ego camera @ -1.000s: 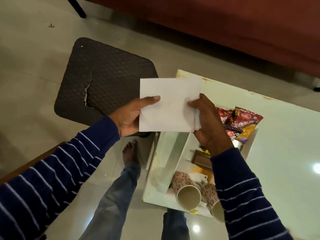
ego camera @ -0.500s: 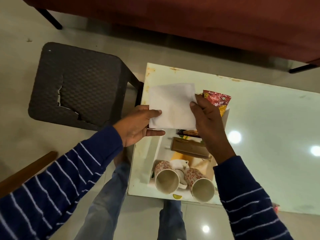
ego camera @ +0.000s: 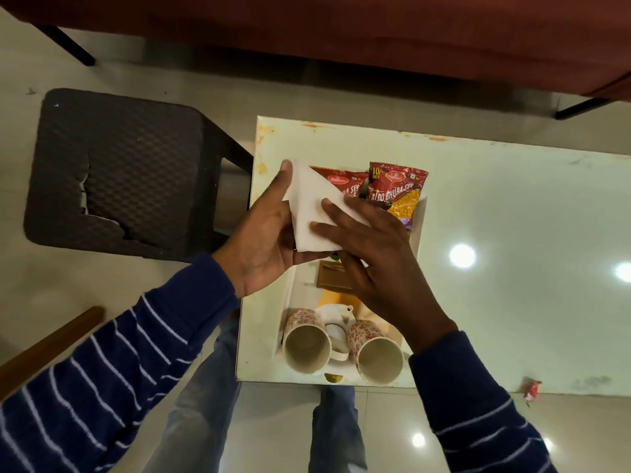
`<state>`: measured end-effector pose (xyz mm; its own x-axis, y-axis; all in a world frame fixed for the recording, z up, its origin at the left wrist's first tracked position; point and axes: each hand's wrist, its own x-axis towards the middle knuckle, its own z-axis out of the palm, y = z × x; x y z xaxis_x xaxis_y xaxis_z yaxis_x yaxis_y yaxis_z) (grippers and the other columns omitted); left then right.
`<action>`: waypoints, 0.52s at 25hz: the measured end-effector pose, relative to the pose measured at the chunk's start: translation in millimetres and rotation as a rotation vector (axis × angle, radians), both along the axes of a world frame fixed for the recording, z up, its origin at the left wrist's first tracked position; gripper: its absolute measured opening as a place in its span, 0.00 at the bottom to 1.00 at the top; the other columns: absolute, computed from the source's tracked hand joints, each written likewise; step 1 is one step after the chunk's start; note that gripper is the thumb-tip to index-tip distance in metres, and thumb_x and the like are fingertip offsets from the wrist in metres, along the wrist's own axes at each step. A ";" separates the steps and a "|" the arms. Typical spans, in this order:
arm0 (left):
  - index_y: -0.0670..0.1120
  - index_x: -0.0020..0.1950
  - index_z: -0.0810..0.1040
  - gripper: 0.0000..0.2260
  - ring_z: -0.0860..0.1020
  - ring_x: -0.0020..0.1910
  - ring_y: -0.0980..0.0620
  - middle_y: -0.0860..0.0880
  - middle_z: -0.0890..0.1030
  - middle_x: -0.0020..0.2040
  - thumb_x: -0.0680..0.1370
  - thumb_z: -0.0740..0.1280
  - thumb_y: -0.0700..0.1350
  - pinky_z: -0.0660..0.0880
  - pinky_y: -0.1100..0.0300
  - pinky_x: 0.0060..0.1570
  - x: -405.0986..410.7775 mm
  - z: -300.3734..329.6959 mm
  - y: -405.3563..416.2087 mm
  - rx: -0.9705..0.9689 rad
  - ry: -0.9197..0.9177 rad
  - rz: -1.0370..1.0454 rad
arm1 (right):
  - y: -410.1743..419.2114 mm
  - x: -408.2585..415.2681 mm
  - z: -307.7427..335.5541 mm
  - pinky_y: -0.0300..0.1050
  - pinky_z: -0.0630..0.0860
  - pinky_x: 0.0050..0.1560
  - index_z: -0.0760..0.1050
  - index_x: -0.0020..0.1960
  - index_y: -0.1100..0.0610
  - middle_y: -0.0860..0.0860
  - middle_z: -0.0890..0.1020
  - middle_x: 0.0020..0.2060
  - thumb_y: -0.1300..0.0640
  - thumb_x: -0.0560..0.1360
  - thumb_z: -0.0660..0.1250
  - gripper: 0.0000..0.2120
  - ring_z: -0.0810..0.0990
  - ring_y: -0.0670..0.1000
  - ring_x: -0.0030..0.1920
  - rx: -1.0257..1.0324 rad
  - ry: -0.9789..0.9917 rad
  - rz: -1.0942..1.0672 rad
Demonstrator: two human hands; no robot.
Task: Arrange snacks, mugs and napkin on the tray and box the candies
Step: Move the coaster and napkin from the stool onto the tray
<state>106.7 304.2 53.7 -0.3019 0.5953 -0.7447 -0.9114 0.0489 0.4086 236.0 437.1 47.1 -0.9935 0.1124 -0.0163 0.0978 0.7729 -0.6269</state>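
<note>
A glossy white table (ego camera: 512, 268) with chipped edges stands on a pale tiled floor (ego camera: 102, 268), beside a cracked dark woven-plastic stool (ego camera: 112, 172) and below a red sofa (ego camera: 341, 32). Over the white rectangular tray (ego camera: 421, 216), the left hand (ego camera: 263, 244) and right hand (ego camera: 379, 254) pinch a folded white paper napkin (ego camera: 314, 213) between them. On the tray: two red snack packets (ego camera: 396, 189) at the far end, two floral mugs (ego camera: 307, 346) at the near end. The brown box (ego camera: 333, 278) is largely hidden by the right hand.
</note>
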 end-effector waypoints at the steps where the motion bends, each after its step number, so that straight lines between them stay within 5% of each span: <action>1: 0.51 0.70 0.73 0.25 0.82 0.59 0.43 0.45 0.82 0.61 0.76 0.62 0.63 0.81 0.47 0.46 1.5 -1.2 1.7 0.003 0.003 -0.002 | 3.2 3.2 -2.1 0.66 0.65 0.70 0.75 0.69 0.50 0.50 0.72 0.72 0.59 0.79 0.61 0.19 0.65 0.56 0.76 0.026 -0.007 0.029; 6: 0.50 0.54 0.78 0.05 0.86 0.45 0.50 0.50 0.87 0.44 0.81 0.63 0.43 0.83 0.52 0.40 12.7 -9.7 10.6 -0.121 0.087 -0.006 | 11.6 16.8 -8.6 0.63 0.62 0.72 0.72 0.71 0.49 0.50 0.70 0.74 0.51 0.78 0.64 0.21 0.63 0.55 0.77 0.116 -0.021 0.064; 11: 0.52 0.55 0.76 0.04 0.86 0.45 0.49 0.51 0.87 0.43 0.81 0.64 0.45 0.83 0.49 0.44 22.6 -12.6 15.6 -0.163 0.087 -0.043 | 20.2 36.3 -9.8 0.59 0.69 0.67 0.78 0.65 0.54 0.53 0.78 0.67 0.58 0.75 0.70 0.18 0.74 0.57 0.69 0.257 0.099 -0.114; 13: 0.53 0.57 0.75 0.07 0.86 0.48 0.47 0.50 0.87 0.46 0.80 0.65 0.50 0.83 0.50 0.44 29.6 -15.2 16.2 -0.142 0.110 -0.096 | 25.1 43.6 -9.4 0.51 0.73 0.65 0.81 0.61 0.55 0.51 0.82 0.61 0.62 0.75 0.69 0.15 0.78 0.53 0.64 0.092 0.130 -0.240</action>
<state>136.3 320.4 38.5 -0.3331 0.5168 -0.7887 -0.8500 0.1975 0.4884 279.6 462.2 37.7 -0.9315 0.3396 0.1304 0.2082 0.7916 -0.5744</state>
